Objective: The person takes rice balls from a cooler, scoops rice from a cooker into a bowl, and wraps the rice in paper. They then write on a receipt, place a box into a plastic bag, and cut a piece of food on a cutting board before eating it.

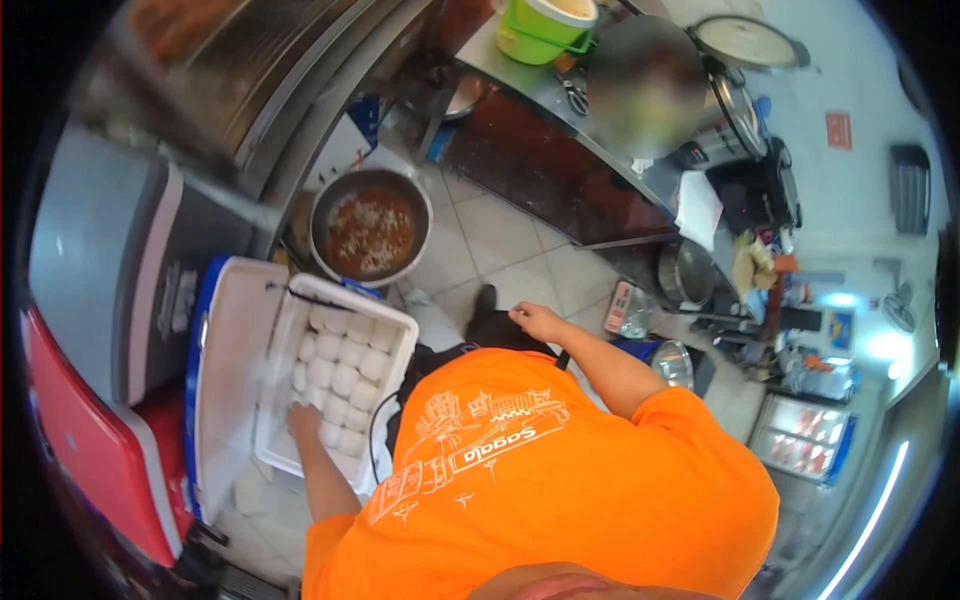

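My left hand (304,418) reaches into an open white cooler box (406,345), at the near left part of its rows of round white balls (343,378). Its fingertips are beside or on the balls, small in view, with the fingers slightly apart and nothing seen gripped. Over my dark trousers, to the right of the box, is my right hand (535,320). Its fingers are curled in, and no object shows in it. The cooler's blue-edged lid (235,370) hangs open on the left.
Beyond the box, a large pan (420,245) holds reddish-brown food. Red and grey coolers (95,430) stand at the left. A metal counter (610,150) carries a green bucket (535,35) and scissors (575,98). A scale (620,305) and steel bowl (673,364) are at the right.
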A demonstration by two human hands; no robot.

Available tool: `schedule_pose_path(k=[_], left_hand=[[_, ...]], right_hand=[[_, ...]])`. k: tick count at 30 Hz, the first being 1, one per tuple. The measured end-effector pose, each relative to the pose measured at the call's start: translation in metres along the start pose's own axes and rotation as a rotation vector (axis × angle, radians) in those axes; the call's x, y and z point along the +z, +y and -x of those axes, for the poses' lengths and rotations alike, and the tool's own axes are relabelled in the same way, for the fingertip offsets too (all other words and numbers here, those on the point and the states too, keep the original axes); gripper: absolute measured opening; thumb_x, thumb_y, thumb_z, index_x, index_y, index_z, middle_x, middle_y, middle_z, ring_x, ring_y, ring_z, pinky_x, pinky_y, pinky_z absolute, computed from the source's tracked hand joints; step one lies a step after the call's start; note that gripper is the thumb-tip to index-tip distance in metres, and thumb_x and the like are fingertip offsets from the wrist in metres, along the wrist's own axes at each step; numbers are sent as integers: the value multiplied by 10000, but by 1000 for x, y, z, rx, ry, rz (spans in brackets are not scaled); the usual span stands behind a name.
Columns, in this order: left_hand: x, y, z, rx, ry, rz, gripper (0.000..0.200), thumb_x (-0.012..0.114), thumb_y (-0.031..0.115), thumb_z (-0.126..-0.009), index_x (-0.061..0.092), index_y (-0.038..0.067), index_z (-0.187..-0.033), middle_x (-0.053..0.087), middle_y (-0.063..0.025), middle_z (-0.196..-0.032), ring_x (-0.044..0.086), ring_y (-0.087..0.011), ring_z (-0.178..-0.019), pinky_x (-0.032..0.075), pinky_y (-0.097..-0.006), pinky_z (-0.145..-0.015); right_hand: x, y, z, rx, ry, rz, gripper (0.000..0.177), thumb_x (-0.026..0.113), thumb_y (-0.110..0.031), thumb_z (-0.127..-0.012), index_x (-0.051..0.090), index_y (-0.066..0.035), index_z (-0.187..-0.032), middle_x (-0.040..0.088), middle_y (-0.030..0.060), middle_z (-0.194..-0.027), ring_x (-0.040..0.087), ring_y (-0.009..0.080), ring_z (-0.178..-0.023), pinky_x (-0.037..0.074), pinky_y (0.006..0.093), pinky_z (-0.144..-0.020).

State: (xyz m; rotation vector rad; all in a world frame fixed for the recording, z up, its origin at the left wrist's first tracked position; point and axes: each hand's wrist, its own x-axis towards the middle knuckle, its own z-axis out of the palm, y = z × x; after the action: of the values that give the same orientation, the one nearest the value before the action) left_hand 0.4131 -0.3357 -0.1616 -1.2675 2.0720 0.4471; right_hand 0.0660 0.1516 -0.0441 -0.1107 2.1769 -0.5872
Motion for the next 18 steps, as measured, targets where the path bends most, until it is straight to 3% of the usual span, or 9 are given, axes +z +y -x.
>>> schedule_pose_path(k=[4,6,8,10,14,17,18], left_hand=[[-75,86,39,141,-37,-126,429,524,286,-900,600,18,-1226,639,-241,-1248,605,-405,-1172,477,-516,-988],[-114,145,56,226,14,-145,400,523,271,-901,621,13,-1190,656,-249,-1198,617,-415,-1141,486,-509,-971],[-135,196,60,303,35,-166,373,522,255,-902,642,8,-1153,674,-258,-1148,629,-425,-1110,495,-502,-954],[-142,251,56,492,146,-200,314,513,214,-908,664,0,-1081,688,-273,-1060,646,-443,-1045,502,-511,-918],[-178,405,130,730,224,-39,269,501,105,-890,637,8,-1100,664,-304,-1064,617,-482,-1048,489,-507,-896],[-171,500,153,933,203,39,314,492,110,-890,632,18,-1155,654,-293,-1141,603,-455,-1123,470,-462,-977],[-173,533,169,912,93,-26,348,494,113,-893,618,14,-1203,652,-296,-1152,605,-445,-1130,468,-456,-988]], right_hand=[[-6,58,-15,-62,92,-50,422,590,-431,-953,661,-75,-1168,694,197,-1129,653,362,-1071,512,423,-920],[-12,98,-23,29,124,-42,429,607,-445,-933,669,-81,-1153,691,199,-1139,648,354,-1089,514,422,-917],[-21,148,-29,70,159,-158,435,630,-453,-913,676,-85,-1139,707,178,-1080,681,329,-988,533,422,-855],[-45,193,-22,180,118,-249,360,644,-410,-917,685,-92,-1081,722,125,-959,691,221,-838,543,372,-718],[-90,304,-16,433,91,-647,332,612,-372,-931,631,-139,-1167,668,47,-968,671,199,-798,521,375,-642],[-140,356,3,477,357,-993,316,586,-353,-946,595,-148,-1186,642,26,-971,639,178,-780,508,372,-638],[-161,364,10,477,476,-1125,307,580,-341,-951,592,-140,-1183,641,26,-962,628,166,-774,506,360,-639]])
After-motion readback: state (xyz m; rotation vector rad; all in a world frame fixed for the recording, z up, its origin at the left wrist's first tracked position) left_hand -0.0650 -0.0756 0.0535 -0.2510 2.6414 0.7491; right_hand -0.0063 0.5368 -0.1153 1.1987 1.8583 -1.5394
